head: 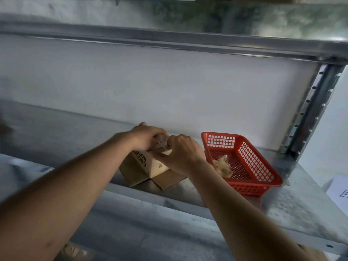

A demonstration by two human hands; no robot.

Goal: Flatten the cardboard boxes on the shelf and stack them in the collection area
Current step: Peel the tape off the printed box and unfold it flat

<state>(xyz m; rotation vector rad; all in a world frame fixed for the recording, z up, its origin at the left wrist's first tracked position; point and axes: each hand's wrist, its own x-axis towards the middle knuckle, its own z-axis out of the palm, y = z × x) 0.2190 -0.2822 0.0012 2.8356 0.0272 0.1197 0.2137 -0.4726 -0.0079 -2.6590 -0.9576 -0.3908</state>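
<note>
Cardboard box (140,165), small, brown, with dark block lettering on one side, is sitting on the galvanised grey metal shelf (56,132), close to the back edge and right of the middle. Its lower flaps are splaying out flat onto the shelf toward the front edge.

Left hand (146,137) is resting over the top of the box, its fingers (139,125) curling down over the far side and gripping the upper edge. Right hand (183,152) is gripping the top of the box from the right side, fingers clenching round a pale strip (166,152) at the top edge; whether this is tape or a flap cannot be told. Both hands are meeting above the box, nearly touching.

Red plastic mesh basket (243,187), shallow and rectangular, is standing just beside the box on its right, toward the right end of the shelf. A crumpled pale yellowish wad (223,167) is lying inside it, at the near-left part of the basket floor.

Perforated metal upright (310,110) is rising at the back right corner of the shelf.
</note>
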